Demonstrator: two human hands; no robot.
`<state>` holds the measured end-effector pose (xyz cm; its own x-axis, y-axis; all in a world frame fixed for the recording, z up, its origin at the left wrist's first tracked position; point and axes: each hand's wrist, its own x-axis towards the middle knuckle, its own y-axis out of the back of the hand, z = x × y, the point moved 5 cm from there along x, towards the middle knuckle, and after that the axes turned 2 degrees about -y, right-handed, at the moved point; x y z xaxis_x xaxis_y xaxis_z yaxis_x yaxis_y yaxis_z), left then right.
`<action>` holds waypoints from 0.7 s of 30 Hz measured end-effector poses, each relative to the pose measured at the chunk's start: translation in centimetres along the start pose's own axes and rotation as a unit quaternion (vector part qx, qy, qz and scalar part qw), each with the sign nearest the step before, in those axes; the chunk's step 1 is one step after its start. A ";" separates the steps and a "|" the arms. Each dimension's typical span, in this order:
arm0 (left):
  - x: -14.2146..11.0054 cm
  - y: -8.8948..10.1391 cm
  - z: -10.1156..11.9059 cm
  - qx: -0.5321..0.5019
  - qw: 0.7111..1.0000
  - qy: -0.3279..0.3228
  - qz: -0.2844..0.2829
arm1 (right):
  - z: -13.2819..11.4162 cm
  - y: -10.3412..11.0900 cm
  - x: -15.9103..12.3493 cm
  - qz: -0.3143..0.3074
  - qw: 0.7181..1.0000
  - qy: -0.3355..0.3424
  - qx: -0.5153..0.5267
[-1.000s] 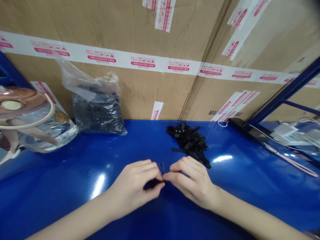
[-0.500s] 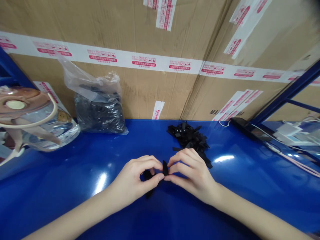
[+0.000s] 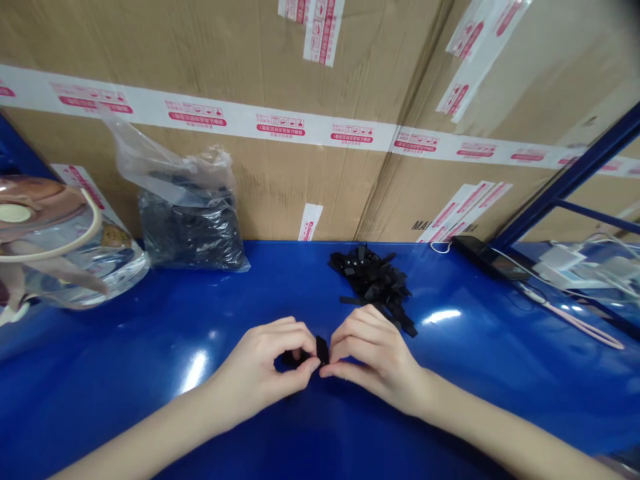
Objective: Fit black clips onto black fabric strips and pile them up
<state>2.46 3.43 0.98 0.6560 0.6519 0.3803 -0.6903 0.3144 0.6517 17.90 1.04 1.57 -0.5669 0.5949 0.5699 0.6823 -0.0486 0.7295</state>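
A small black fabric-like strip stands up between my two hands, low in the middle of the view. My left hand pinches it between thumb and fingertips from the left. From the right, the thumb and bent fingers of my right hand close on its lower edge. More black material shows through the gap between my left thumb and fingers; whether it joins the strip I cannot tell. Just beyond my right hand lies a loose pile of black strips, some with small shiny spots.
Large taped cardboard boxes stand along the back of the blue table. A clear bag of black pieces leans there, beside a transparent bottle at left. At right lie a dark phone-like object, a pink strap and white chargers.
Both hands and the strip sit slightly lower and further left in the picture; the whole view has shifted a little left too. The strip now stands less tall between the fingers.
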 end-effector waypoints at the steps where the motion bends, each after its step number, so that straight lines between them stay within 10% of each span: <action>1: 0.1 -0.1 0.1 -0.002 1.000 -0.006 -0.009 | 0.0 0.0 0.0 -0.003 1.000 0.000 0.005; 21: -0.1 -0.2 1.0 0.085 0.995 -0.047 -0.002 | -2.0 0.7 0.3 0.037 0.979 0.101 -0.171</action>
<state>2.82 2.60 1.49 0.6902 0.5804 0.4320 -0.6307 0.1901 0.7524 17.26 -0.44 3.04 -0.6254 0.4111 0.6633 0.5491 -0.3721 0.7483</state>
